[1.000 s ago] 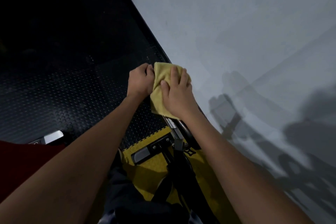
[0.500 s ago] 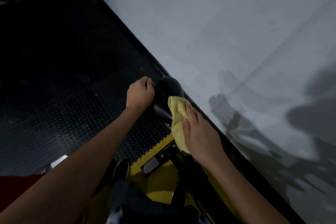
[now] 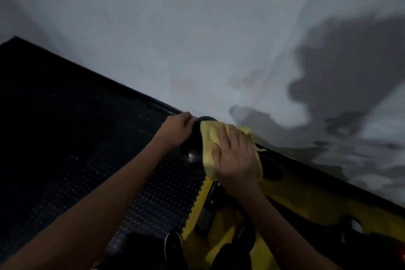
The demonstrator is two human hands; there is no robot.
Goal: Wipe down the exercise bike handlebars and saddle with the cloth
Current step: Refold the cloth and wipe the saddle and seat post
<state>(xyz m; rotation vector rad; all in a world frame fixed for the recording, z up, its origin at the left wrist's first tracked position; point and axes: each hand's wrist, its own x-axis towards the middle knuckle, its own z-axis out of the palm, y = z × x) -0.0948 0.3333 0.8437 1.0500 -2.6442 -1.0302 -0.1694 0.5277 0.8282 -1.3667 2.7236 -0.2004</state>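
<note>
A black saddle [image 3: 192, 146] of the exercise bike sits at the centre of the view, mostly covered. A yellow cloth [image 3: 210, 138] is draped over its right side. My right hand [image 3: 235, 156] lies flat on the cloth, fingers spread, pressing it onto the saddle. My left hand [image 3: 176, 130] is closed around the saddle's left edge. Below the saddle the black bike frame [image 3: 208, 210] runs down toward me. The handlebars are not visible.
A black studded floor mat [image 3: 87, 149] fills the left. A yellow mat [image 3: 295, 201] lies under the bike at lower right. A grey wall [image 3: 219, 39] with dark shadows stands close behind the saddle. A dark shoe tip [image 3: 174, 245] shows near the bottom.
My right hand has slid the cloth up from the saddle's lower side onto its top and right. The left hand has kept its grip. The view has swung upward to the right.
</note>
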